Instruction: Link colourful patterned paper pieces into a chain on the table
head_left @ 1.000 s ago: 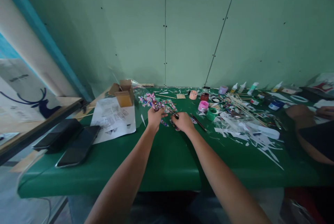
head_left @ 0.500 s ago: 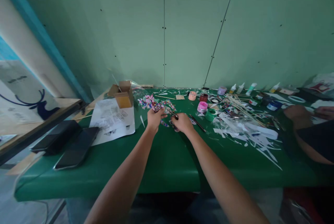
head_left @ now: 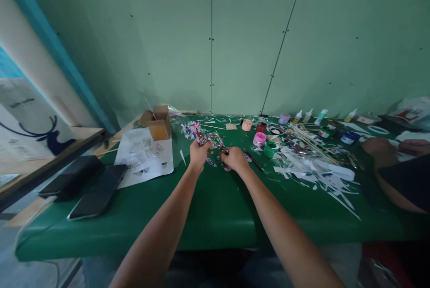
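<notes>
L hand is closed on a patterned paper piece, mid-table. R hand, at its 3 o'clock, is gripped round scissors. Colourful scraps are scattered at 12; pink jar at 2.

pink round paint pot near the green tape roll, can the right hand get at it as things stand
Probably yes: the pink round paint pot stands just beyond the right hand, with only a thin dark brush between, though that hand grips small scissors.

Craft clutter on a green table

Two black phones lie left beside a printed sheet and cardboard box; paint pots, bottles and skewers spread right.
</notes>
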A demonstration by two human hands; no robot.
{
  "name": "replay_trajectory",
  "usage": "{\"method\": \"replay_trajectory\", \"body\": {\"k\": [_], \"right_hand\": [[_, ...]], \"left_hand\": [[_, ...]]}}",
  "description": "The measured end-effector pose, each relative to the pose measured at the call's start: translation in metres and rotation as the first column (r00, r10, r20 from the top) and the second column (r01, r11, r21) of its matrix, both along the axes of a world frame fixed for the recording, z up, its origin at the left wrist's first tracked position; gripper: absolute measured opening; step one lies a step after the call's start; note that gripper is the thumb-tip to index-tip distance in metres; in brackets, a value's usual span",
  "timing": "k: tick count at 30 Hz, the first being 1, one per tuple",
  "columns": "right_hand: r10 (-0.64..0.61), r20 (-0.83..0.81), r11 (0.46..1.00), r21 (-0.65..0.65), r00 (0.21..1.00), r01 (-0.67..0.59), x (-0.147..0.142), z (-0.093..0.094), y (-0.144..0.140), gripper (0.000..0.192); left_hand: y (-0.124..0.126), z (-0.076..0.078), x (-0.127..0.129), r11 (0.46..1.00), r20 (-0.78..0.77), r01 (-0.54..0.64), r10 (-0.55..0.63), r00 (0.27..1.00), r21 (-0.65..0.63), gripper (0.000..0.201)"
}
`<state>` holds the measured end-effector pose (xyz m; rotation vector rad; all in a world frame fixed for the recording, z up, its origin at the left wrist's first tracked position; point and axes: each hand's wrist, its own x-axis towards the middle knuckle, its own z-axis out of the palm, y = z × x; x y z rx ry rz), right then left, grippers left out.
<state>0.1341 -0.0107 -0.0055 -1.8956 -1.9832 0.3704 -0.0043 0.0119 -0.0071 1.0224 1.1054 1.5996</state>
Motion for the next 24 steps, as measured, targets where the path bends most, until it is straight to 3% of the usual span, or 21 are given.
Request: {"method": "replay_trajectory", "body": {"k": [7, 14, 19, 24], "right_hand": [[-0.014, 0.083, 0.999, 0.043, 0.996, 0.011, 0.0007, -0.0046, 0.0031, 0.031], [0.100, -0.089, 0.995, -0.007, 0.991, -0.101, 0.0012, -0.0031, 0.0002, 0.045], [0.038, -0.112, 0.999, -0.035, 0.993, -0.042, -0.0001, -0.0003, -0.0006, 0.047], [-0.046, -0.052, 0.999, -0.024, 0.998, 0.045, -0.0017, 0.0029, -0.0011, 0.031]], "left_hand": [[0.0013, -0.0029, 0.0011, 1.000, -0.012, 0.007, -0.007, 1.000, 0.020, 0.026], [-0.0027, 0.0043, 0.0004, 0.995, -0.004, 0.000, 0.000, 1.000, 0.097, 0.026], [-0.0036, 0.0039, 0.0019, 0.991, 0.000, 0.043, -0.044, 0.999, 0.126, 0.027], [-0.0043, 0.0045, 0.0034, 0.991, 0.008, 0.055, -0.056, 0.998, 0.125, 0.028]]}}
